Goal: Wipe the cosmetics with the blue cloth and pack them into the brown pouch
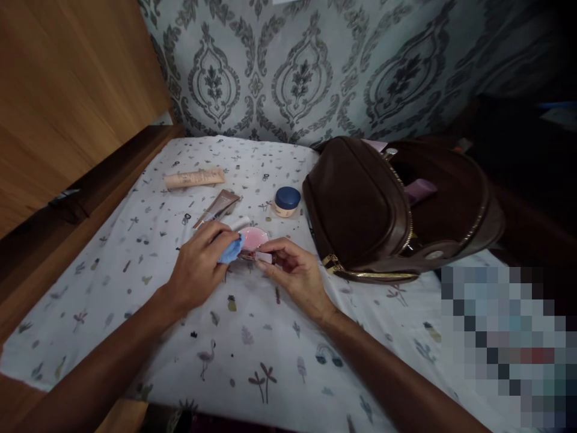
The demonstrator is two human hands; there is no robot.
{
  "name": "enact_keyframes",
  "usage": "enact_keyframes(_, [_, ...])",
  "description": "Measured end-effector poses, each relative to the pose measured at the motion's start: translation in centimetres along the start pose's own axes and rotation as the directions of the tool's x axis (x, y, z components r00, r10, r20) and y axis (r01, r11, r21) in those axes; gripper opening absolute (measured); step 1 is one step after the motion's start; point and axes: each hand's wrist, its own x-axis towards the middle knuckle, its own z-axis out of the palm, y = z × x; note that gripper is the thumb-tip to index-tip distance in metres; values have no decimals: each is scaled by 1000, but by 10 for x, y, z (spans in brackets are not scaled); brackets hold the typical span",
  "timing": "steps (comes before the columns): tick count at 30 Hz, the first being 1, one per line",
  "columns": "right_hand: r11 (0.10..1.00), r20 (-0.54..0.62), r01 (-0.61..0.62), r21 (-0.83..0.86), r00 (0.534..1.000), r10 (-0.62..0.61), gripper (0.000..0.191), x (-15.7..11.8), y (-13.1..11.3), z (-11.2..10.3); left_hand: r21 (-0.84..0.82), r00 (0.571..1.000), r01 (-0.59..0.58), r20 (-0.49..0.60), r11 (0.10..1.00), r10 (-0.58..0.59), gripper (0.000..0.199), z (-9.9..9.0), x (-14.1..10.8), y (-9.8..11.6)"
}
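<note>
My left hand (198,261) is closed on a crumpled blue cloth (232,249). Between the fingertips of my right hand (297,269) is a small pale pink cosmetic container (264,257), its far end meeting the cloth. The fingers partly cover it, so its exact kind is unclear. Just behind the hands lies a round pink cosmetic item (253,237), with a white tube (238,223) beside it, partly covered by my left hand. Farther back are a brown squeeze tube (219,207), a peach tube (195,178) and a jar with a dark blue lid (287,201).
A brown leather bag (356,204) stands unzipped at the right, with a purple tube (421,190) in its opening. The printed white cloth (252,361) covers the table. A wooden cabinet (76,90) rises at the left, and patterned wallpaper (300,72) backs the table.
</note>
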Motion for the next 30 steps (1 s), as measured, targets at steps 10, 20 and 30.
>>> enact_keyframes(10, [998, 7, 55, -10, 998, -55, 25, 0, 2, -3, 10, 993, 5, 121, 1000, -6, 29, 4, -2, -1])
enact_keyframes(20, [954, -4, -115, 279, 993, 121, 33, 3, -3, 0, -404, 844, 528, 346, 747, -409, 35, -18, 14, 6])
enact_keyframes(30, [994, -67, -49, 99, 996, 56, 44, -1, -19, 4, -434, 753, 654, 295, 620, -588, 41, -10, 3, -6])
